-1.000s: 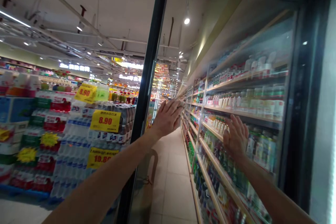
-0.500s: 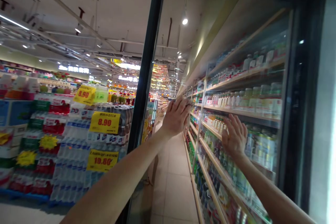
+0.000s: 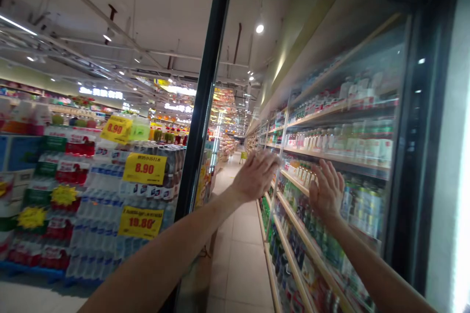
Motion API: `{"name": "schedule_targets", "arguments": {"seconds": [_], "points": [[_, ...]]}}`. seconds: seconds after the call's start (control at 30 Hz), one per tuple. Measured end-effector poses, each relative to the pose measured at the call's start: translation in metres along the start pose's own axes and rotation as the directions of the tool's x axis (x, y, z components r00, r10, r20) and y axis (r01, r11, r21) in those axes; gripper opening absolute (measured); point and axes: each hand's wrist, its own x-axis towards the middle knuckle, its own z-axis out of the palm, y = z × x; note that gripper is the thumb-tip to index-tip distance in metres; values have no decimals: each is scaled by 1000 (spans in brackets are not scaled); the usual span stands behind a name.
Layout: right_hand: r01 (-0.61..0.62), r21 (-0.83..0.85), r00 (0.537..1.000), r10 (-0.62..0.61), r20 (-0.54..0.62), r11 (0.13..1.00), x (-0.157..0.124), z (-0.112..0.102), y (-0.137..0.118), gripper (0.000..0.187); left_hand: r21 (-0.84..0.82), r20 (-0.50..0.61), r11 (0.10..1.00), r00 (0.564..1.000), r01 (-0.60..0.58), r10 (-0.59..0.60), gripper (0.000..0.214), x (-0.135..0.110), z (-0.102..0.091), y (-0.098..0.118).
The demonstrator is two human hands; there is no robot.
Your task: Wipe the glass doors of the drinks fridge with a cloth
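Note:
A tall glass cooler door (image 3: 238, 83) with a black frame stands open in front of me, and the store aisle and drink shelves show through it. My left hand (image 3: 255, 176) lies flat against the glass with fingers stretched out, and holds nothing. My right hand (image 3: 326, 190) is also spread flat on the glass further right, near the hinge side. Bottled drinks (image 3: 341, 142) on wooden shelves appear behind the pane.
At the left a stack of bottled water packs (image 3: 121, 205) carries yellow price tags (image 3: 144, 168). A tiled aisle (image 3: 238, 254) runs ahead between shelving. The cooler's dark frame (image 3: 414, 156) and a bright white edge are at the far right.
My left hand has slid to the right and slightly down across the glass, closer to the right hand. The right hand has stayed nearly in place.

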Motion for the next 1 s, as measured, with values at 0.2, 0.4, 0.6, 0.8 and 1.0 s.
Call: {"name": "schedule_targets", "arguments": {"seconds": [0.2, 0.4, 0.6, 0.8, 1.0], "points": [[25, -3, 999, -25, -32, 1000, 1, -1, 0, 42, -29, 28, 979, 979, -201, 202, 43, -10, 3, 6], [37, -1, 998, -37, -48, 999, 3, -2, -1, 41, 13, 13, 1000, 1000, 14, -14, 43, -8, -5, 7], [22, 17, 999, -22, -26, 1000, 0, -1, 2, 42, -10, 29, 985, 985, -172, 173, 46, -22, -4, 6], [0, 75, 999, 3, -45, 997, 4, -8, -6, 48, -4, -129, 992, 983, 129, -128, 51, 4, -6, -17], [108, 575, 991, -131, -1, 811, 26, -15, -90, 60, -164, -142, 982, 983, 95, -119, 68, 5, -9, -7]]}}
